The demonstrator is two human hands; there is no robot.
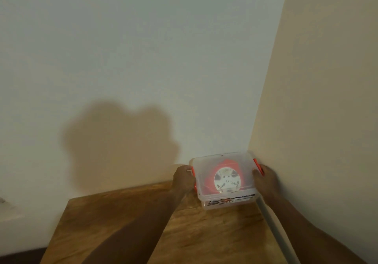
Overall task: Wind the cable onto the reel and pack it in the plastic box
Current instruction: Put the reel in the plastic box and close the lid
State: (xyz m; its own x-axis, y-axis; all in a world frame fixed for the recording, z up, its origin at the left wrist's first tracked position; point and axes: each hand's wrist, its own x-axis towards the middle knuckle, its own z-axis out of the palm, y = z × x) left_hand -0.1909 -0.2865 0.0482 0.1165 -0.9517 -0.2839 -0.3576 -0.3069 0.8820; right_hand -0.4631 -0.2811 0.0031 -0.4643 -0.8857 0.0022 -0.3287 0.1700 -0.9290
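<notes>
A clear plastic box (pixel 204 162) with its lid on stands at the far right corner of the wooden table (pixel 126 223), against the walls. Through the lid I see a red reel (pixel 210 179) with a white round label in its middle. The cable itself cannot be made out. Red clips sit on both short sides of the box. My left hand (pixel 183 180) grips the left side at its red clip. My right hand (pixel 266 179) holds the right side at the other clip.
A pale wall rises behind the table and a beige wall (pixel 319 100) closes the right side. A grey strip (pixel 272 225) runs along the table's right edge. The table's left edge drops off near the dark floor.
</notes>
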